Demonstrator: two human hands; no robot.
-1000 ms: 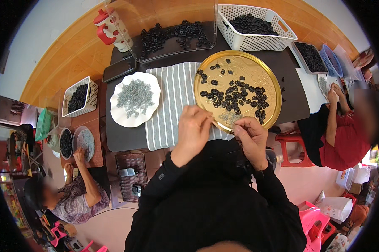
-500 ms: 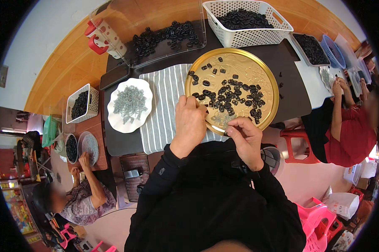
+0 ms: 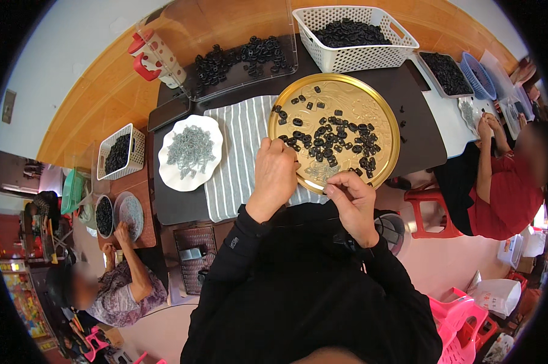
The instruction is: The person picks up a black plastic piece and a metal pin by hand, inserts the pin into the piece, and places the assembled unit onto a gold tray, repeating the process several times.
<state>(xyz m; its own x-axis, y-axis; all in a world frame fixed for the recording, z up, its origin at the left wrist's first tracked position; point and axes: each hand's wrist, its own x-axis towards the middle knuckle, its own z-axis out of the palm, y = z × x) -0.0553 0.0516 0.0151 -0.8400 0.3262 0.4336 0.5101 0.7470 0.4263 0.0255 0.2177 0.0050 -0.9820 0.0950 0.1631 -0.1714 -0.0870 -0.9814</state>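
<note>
My left hand is closed in a pinch over the near left rim of a round gold tray; what its fingers hold is hidden. At the tray's near edge, my right hand also pinches, thumb against forefinger, on something too small to make out. Many small black oval and square pieces lie scattered on the tray. Close to my fingertips sits a little heap of small clear pieces. A grey-and-white striped cloth lies partly under the tray, by my left hand.
A scalloped white plate heaped with grey-clear pieces stands left. Behind are a clear bin of black pieces, a spotted tumbler and a white basket. One person works at left, another at right.
The view has shifted slightly, so the tray and plate sit a little lower in the picture. Both hands keep nearly the same pinching pose at the tray's near edge.
</note>
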